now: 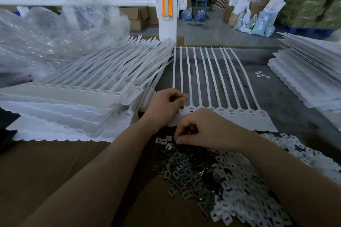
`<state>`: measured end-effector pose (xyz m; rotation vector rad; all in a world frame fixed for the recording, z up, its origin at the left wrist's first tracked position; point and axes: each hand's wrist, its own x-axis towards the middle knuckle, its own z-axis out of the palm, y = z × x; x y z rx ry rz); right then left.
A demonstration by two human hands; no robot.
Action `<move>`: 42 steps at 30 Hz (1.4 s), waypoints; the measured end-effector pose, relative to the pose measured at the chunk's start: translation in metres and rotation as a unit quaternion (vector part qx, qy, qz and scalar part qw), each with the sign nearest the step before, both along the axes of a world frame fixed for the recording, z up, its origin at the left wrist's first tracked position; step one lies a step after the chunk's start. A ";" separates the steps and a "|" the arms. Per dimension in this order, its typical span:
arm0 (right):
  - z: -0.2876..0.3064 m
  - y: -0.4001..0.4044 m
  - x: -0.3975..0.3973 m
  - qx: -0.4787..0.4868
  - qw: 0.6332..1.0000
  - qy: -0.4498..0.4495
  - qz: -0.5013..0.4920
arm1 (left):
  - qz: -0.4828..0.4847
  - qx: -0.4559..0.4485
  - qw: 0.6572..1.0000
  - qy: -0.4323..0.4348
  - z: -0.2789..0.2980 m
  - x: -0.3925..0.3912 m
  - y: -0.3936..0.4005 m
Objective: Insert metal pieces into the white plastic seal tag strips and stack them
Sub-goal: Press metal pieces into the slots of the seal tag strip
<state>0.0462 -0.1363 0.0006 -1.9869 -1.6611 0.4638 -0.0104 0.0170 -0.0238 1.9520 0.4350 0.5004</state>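
Note:
A white seal tag strip sheet (239, 116) lies flat on the grey table, its long tails fanning away from me. My left hand (164, 108) hovers over the sheet's left end with curled fingers pinching something small that I cannot make out. My right hand (204, 131) sits at the sheet's near edge, fingers curled over the top of a heap of dark metal pieces (186, 171), apparently pinching one. White plastic clips (245, 195) are mixed into the heap's right side.
A tall stack of white strip sheets (73, 101) fills the left, with clear plastic bags (46, 33) behind it. Another stack (310, 72) lies at the right. A white post (167, 5) stands at the table's far edge. Brown cardboard (55, 171) covers the near surface.

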 end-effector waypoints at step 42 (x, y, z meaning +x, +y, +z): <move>-0.004 0.000 0.032 0.174 0.902 0.156 -0.364 | -0.050 0.366 0.918 0.142 -0.002 -0.002 -0.006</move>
